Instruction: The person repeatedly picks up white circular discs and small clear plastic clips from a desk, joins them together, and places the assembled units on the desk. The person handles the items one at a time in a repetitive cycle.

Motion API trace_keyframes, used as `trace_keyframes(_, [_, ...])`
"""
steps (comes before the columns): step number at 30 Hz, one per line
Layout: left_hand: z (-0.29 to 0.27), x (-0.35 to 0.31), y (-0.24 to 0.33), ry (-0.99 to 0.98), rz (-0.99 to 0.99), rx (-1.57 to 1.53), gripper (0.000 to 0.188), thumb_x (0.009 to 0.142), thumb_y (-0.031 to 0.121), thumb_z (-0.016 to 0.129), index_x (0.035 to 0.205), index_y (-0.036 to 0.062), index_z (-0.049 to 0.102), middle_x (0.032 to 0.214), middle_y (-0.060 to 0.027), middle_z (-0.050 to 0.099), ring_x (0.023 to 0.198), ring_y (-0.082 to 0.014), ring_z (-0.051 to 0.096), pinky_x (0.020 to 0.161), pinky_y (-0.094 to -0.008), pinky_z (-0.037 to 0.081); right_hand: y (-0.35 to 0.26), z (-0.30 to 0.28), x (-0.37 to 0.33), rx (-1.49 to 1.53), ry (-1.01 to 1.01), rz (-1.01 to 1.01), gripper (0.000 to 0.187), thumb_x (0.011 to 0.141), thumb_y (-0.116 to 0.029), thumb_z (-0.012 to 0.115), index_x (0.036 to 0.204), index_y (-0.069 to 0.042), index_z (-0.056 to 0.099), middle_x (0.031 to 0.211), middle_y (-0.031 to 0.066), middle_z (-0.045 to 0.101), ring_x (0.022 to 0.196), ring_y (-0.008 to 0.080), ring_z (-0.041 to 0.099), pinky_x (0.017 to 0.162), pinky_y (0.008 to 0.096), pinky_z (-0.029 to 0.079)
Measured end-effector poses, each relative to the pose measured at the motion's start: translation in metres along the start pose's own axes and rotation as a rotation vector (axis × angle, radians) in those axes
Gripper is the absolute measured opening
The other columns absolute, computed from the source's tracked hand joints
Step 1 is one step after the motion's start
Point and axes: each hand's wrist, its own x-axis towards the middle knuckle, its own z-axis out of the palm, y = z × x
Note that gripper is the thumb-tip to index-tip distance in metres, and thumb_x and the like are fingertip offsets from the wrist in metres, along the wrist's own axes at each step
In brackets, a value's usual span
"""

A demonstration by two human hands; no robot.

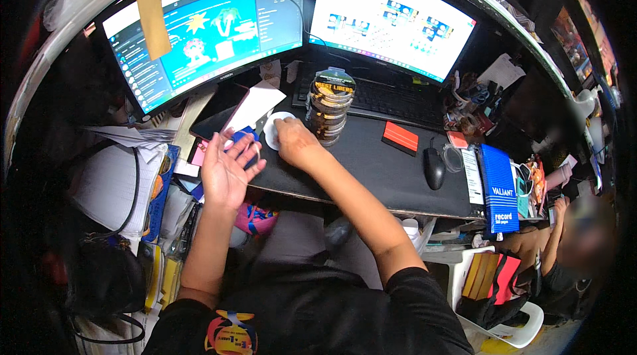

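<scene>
My right hand reaches over the black desk, its fingers bent down onto a small white round piece. Part of that piece is hidden under the fingers, and its exact kind does not show. Palm up, my left hand is held at the desk's front edge with fingers apart and nothing plainly in it. Just behind its fingers lies a small blue item. Beside my right hand stands a tall stack of round metallic, medal-like pieces, with a dark printed one upright on top.
Two lit monitors stand behind a black keyboard. A dark phone lies left. Rightward are a red-orange card, a black mouse, a clear tape roll and a blue record book. Another person sits far right, near a white chair.
</scene>
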Motion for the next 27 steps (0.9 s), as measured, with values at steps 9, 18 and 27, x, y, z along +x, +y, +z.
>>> trace_keyframes(9, [-0.020, 0.026, 0.009, -0.052, -0.124, -0.042, 0.048, 0.093, 0.048, 0.039, 0.135, 0.0248, 0.041, 0.123, -0.0234, 0.052, 0.104, -0.0365, 0.059, 0.081, -0.0439, 0.051, -0.017, -0.027, 0.048, -0.233, -0.265, 0.169, 0.034, 0.074, -0.009, 0.066, 0.105, 0.003, 0.059, 0.100, 0.0255, 0.063, 0.097, 0.0395, 0.062, 0.082, 0.0442, 0.052])
trace_keyframes(18, [-0.006, 0.025, -0.024, 0.082, 0.252, 0.227, 0.052, 0.098, 0.053, 0.036, 0.142, 0.0254, 0.033, 0.113, -0.0149, 0.055, 0.092, -0.0209, 0.061, 0.074, -0.0305, 0.051, -0.022, -0.040, -0.019, 0.153, 0.290, 0.189, 0.020, 0.078, -0.001, 0.059, 0.098, -0.001, 0.058, 0.085, 0.0236, 0.065, 0.084, 0.0386, 0.064, 0.072, 0.0444, 0.051])
trace_keyframes(27, [0.021, 0.003, -0.050, 0.042, 0.433, 0.261, 0.060, 0.098, 0.057, 0.027, 0.144, 0.0182, 0.027, 0.121, -0.0154, 0.052, 0.099, -0.0217, 0.057, 0.081, -0.0316, 0.048, -0.029, -0.043, -0.060, 0.504, 0.558, 0.349, 0.009, 0.084, -0.006, 0.065, 0.080, 0.000, 0.060, 0.077, 0.0088, 0.061, 0.062, 0.0209, 0.060, 0.055, 0.0305, 0.048])
